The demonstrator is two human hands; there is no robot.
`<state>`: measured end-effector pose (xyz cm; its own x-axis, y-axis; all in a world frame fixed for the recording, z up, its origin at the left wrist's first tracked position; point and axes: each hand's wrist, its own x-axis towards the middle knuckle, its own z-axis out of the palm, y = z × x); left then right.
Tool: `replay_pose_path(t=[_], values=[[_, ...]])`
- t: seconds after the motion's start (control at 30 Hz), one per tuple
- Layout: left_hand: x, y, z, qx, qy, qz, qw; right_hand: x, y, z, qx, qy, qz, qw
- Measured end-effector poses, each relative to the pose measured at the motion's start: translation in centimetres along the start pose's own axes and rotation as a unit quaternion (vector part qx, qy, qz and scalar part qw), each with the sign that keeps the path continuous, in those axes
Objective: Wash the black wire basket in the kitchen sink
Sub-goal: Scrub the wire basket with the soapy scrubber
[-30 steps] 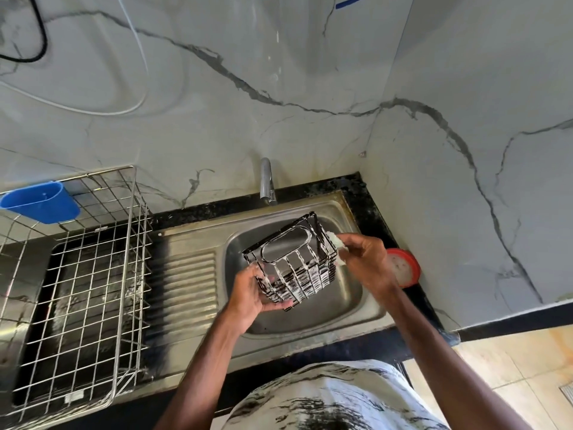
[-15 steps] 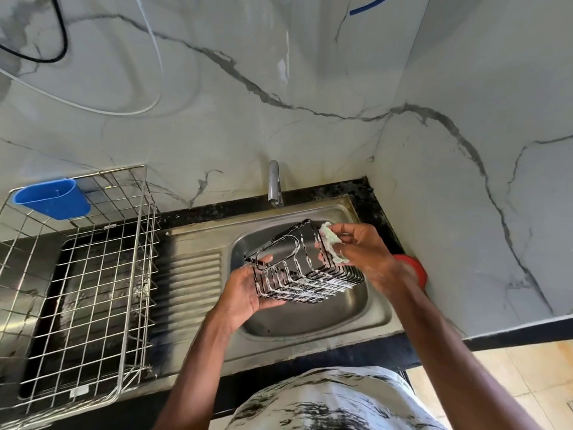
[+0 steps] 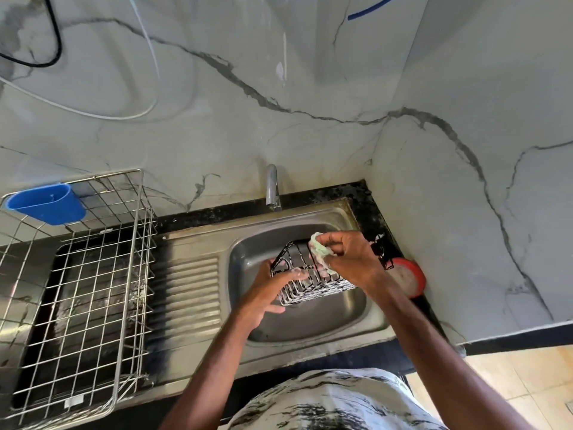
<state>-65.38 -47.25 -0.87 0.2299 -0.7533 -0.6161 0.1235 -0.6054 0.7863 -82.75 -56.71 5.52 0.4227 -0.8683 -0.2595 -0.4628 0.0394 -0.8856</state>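
Holding the black wire basket in mid-air over the bowl of the steel sink, tilted, with white soap foam on its near wires. Gripping it at the left end with the left hand, fingers curled across the wires and thumb under the near lower edge. Pinching a crumpled pale green scrub cloth in the right hand, thumb and fingers closed round it, cloth pressed against the basket's far right rim. At the far edge of the sink, just beyond the bowl, a chrome tap. Left of the bowl, the ridged draining board; further left, a silver wire dish rack with a blue plastic cup hung at its far left corner. On the black counter right of the sink, just beyond the right wrist, a round red-rimmed object, kind unclear. Behind and to the right, veined marble wall panels; high on the far left of the wall, a black cable and a white cable. At the near edge, a black-and-white patterned shirt; at the near right, tan floor tiles.
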Motion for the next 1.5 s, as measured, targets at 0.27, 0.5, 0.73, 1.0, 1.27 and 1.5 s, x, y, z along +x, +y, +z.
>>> replay_pose_path(t=[0.27, 0.5, 0.73, 1.0, 1.27, 1.5], values=[[1.0, -2.0, 0.9, -0.058, 0.042, -0.02, 0.997, 0.4, -1.1, -1.4, -0.144, 0.078, -0.1, 0.981], [0.7, -2.1, 1.7, -0.085, 0.068, -0.027, 0.994, 0.3, -0.9, -0.7, -0.249, -0.038, -0.124, 0.96], [0.5, -1.8, 1.8, -0.103, 0.066, -0.029, 0.992, 0.6, -1.1, -0.6, -0.202, 0.048, -0.166, 0.964], [-0.4, -1.9, 2.1, -0.048, 0.045, 0.017, 0.998, 1.8, 0.0, 0.3, -0.201, 0.07, -0.207, 0.955], [-1.2, -0.6, 2.5, -0.082, 0.071, 0.004, 0.994, -1.5, 0.0, 4.5, -0.175, 0.029, -0.354, 0.918], [-1.4, -1.4, 1.9, -0.054, 0.065, 0.002, 0.996, 2.6, 4.4, -0.3, -0.214, 0.166, -0.244, 0.931]])
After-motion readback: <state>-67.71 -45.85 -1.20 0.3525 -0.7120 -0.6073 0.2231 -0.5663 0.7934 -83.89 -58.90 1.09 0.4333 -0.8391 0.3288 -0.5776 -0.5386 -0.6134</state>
